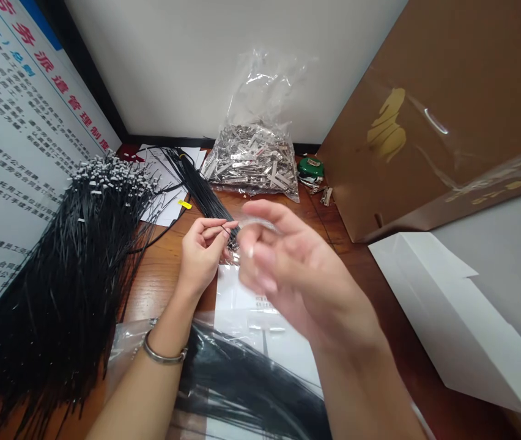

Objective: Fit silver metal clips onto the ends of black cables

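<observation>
My left hand [202,252], with a metal bangle on its wrist, pinches a thin black cord [229,230] between thumb and fingertips. Close to it and nearer the camera, my right hand [283,256] is smeared by motion. Its fingers are bent, and what they hold, if anything, cannot be made out. Behind my left hand lies a tied bundle of black cords [203,186], its near ends close to my fingers. Under my forearms, a clear plastic bag holds more black cords [251,379].
A large heap of white-tipped black cords [59,275] lies at left. Behind stand a clear bag of metal clips [255,159] and a green object [310,168]. A brown box [425,122] and a white box [462,330] bound the right side. Paper sheets [233,293] lie on the wooden table.
</observation>
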Demonstrator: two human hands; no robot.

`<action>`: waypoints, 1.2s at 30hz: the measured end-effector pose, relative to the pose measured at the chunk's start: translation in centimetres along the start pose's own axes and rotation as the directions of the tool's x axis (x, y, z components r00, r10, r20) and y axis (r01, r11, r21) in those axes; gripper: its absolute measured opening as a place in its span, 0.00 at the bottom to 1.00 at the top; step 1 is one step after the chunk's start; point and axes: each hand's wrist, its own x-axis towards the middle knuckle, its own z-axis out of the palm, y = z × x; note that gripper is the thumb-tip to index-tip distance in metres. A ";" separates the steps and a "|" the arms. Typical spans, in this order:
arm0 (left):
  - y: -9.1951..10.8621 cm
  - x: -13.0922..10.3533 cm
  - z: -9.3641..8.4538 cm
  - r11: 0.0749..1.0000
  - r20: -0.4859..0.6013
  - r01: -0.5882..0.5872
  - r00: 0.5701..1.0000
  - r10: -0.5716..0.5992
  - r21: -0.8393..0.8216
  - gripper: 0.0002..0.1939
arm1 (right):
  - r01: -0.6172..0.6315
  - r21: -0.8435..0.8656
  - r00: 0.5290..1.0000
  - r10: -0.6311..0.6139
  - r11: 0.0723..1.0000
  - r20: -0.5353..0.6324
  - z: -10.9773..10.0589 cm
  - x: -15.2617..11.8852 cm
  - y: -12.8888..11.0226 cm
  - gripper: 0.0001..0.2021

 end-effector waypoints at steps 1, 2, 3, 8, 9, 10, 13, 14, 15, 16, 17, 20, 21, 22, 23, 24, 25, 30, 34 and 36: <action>0.0 0.0 0.0 0.999 -0.020 -0.037 0.999 0.037 0.026 0.10 | 0.052 -0.072 0.987 -0.062 0.996 -0.149 -1.2 0.7 0.8 0.13; 0.0 0.0 -0.1 0.994 -0.045 -0.091 0.995 0.094 0.060 0.09 | 0.063 -0.145 0.960 -0.100 0.987 -0.263 -2.6 1.3 1.9 0.13; 0.1 0.1 -0.2 0.982 -0.066 -0.158 0.984 0.166 0.108 0.07 | 0.063 -0.207 0.930 -0.133 0.976 -0.343 -3.8 1.9 3.1 0.13; 0.3 0.5 -1.4 0.929 0.053 -0.331 0.944 0.326 0.168 0.07 | -0.105 -0.363 0.953 -0.011 0.926 -0.303 -5.9 2.7 6.4 0.20; 0.3 0.5 -1.7 0.947 0.099 -0.301 0.952 0.291 0.109 0.07 | -0.141 -0.370 0.965 0.044 0.918 -0.259 -5.6 2.6 6.4 0.23; 0.4 0.4 -1.9 0.966 0.138 -0.255 0.959 0.247 0.043 0.07 | -0.183 -0.382 0.971 0.106 0.906 -0.213 -5.3 2.4 6.3 0.24; 0.6 0.4 -2.2 0.987 0.173 -0.103 0.977 0.123 -0.122 0.10 | -0.288 -0.434 0.956 0.285 0.854 -0.073 -4.7 2.1 5.8 0.21; 0.7 0.4 -2.3 0.985 0.153 -0.067 0.984 0.092 -0.158 0.11 | -0.309 -0.450 0.944 0.328 0.838 -0.037 -4.7 2.0 5.6 0.19; 0.9 0.5 -2.3 0.980 0.123 -0.043 0.990 0.067 -0.192 0.12 | -0.321 -0.458 0.934 0.357 0.829 -0.008 -4.8 1.9 5.4 0.18; 1.0 0.6 -2.3 0.973 0.085 -0.032 0.995 0.052 -0.229 0.12 | -0.330 -0.456 0.926 0.378 0.827 0.017 -4.9 1.8 5.3 0.18; 1.2 0.7 -2.2 0.963 0.050 -0.030 0.998 0.045 -0.268 0.13 | -0.335 -0.446 0.918 0.394 0.830 0.044 -5.1 1.8 5.3 0.19; 1.6 1.1 -2.2 0.916 -0.036 -0.055 0.998 0.044 -0.397 0.15 | -0.350 -0.383 0.873 0.446 0.855 0.197 -5.7 1.4 5.2 0.23; 1.7 1.3 -2.3 0.899 -0.055 -0.059 0.998 0.039 -0.434 0.16 | -0.356 -0.358 0.847 0.460 0.863 0.267 -5.8 1.3 5.1 0.24; 1.8 1.4 -2.4 0.886 -0.070 -0.053 0.997 0.023 -0.460 0.16 | -0.365 -0.339 0.814 0.474 0.867 0.337 -5.8 1.2 5.0 0.25; 1.9 1.4 -2.4 0.878 -0.086 -0.041 0.996 0.000 -0.477 0.15 | -0.376 -0.320 0.777 0.484 0.869 0.402 -5.9 1.0 5.0 0.25; 1.9 1.5 -2.5 0.874 -0.108 -0.028 0.994 -0.028 -0.485 0.14 | -0.387 -0.302 0.742 0.489 0.871 0.458 -5.9 0.9 4.9 0.25; 1.9 1.6 -2.6 0.874 -0.130 -0.015 0.990 -0.055 -0.486 0.13 | -0.400 -0.290 0.710 0.494 0.869 0.501 -5.8 0.8 4.8 0.25; 1.8 1.9 -2.5 0.876 -0.144 0.080 0.975 -0.167 -0.476 0.09 | -0.400 -0.363 0.563 0.538 0.841 0.627 -5.2 0.9 4.4 0.23; 1.7 2.0 -2.1 0.877 -0.080 0.263 0.944 -0.319 -0.403 0.09 | -0.383 -0.425 0.452 0.568 0.820 0.688 -4.8 1.3 3.9 0.24; 1.5 2.1 -2.1 0.886 -0.096 0.281 0.936 -0.338 -0.369 0.10 | -0.428 -0.449 0.435 0.614 0.784 0.658 -4.8 1.3 3.8 0.25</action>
